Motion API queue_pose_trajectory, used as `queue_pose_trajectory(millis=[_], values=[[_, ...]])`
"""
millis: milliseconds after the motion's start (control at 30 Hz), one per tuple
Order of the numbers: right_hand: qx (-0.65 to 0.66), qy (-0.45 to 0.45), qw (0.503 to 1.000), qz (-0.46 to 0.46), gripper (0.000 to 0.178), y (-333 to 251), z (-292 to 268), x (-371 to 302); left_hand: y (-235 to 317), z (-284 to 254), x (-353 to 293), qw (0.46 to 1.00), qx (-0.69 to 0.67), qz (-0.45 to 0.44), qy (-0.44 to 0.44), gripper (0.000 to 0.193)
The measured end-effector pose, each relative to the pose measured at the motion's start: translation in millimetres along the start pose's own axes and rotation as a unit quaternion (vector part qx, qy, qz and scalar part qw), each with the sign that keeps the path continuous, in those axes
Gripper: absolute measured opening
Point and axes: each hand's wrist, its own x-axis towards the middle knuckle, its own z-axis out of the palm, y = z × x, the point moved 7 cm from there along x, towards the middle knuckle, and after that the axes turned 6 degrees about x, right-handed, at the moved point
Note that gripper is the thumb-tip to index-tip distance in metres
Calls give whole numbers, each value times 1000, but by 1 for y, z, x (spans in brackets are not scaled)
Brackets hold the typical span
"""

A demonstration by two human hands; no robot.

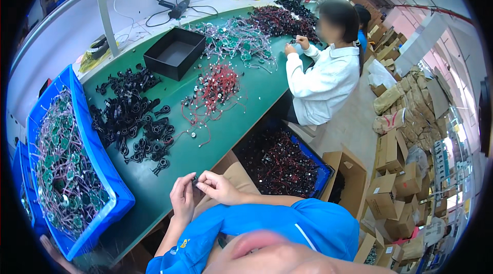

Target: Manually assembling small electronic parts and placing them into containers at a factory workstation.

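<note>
Close together at the table's near edge, my left hand [183, 195] and my right hand [219, 188] pinch a small black plastic part [195, 180] between their fingertips. Its finer shape is too small to make out. Just beyond them on the green table [195, 160] lies a loose pile of black plastic parts [134, 115], several with ring-shaped ends. To the right of that pile sits a tangle of red wires with small round metallic pieces [218, 86].
A blue bin [120, 192] of green discs with wires stands at left. Behind are a black box [174, 51], green wired discs [246, 43] and a cabled tool [178, 9]. A person in white [323, 79] works at right. Beside me, a crate [324, 174] holds red-wired parts.
</note>
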Motion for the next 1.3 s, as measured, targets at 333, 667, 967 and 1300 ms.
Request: queue_pose_trajectory(millis=[333, 667, 967, 1300], values=[[-47, 90, 995, 23, 3, 9, -26, 10, 25, 4, 49, 992, -2, 73, -106, 21], [-565, 148, 795, -164, 10, -39, -34, -17, 12, 47, 54, 978, 14, 3, -208, 24], [-291, 123, 948, 41, 12, -47, -97, -21, 12, 93, 47, 932, -243, -247, -106, 29], [-341, 67, 937, -41, 5, -68, -86, 9, 3, 72, 53, 948, -223, -221, -46, 21]])
